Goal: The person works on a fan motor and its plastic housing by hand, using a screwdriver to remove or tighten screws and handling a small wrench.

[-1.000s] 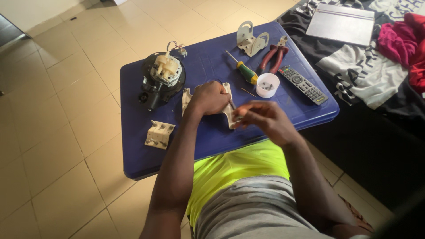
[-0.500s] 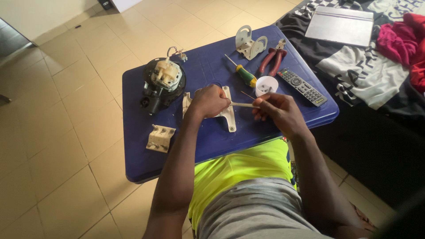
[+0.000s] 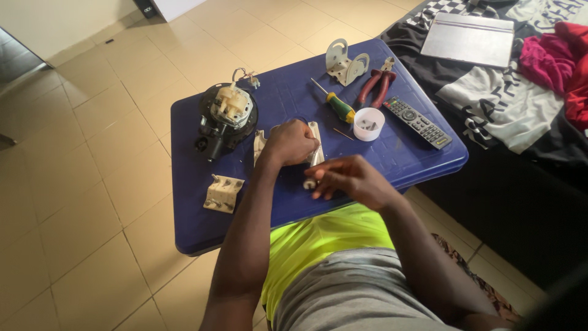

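Two hands work on one cream plastic housing piece [image 3: 315,147] lying on the blue tabletop [image 3: 190,214], just nearer the person than the white cup [image 3: 368,124]. Left hand [image 3: 290,142] is closed in a fist over the piece, fingers wrapped round it and pinning it flat; the right hand [image 3: 349,179] sits at its near end, fingertips pinched narrow on a small roundish part [image 3: 310,183] touching the piece. What that part is cannot be told at this size. Judgement: the step is fitting or freeing a small fastener, so the left grip should stay firm and low to stop the housing rocking, and the right should turn with fingertips only. Loose parts belong in the cup, which already holds small bits. The green-handled screwdriver [image 3: 337,105] lies just beyond the cup, red pliers [image 3: 376,86] beyond that, the remote [image 3: 420,122] right of it, the motor [image 3: 225,116] well left.
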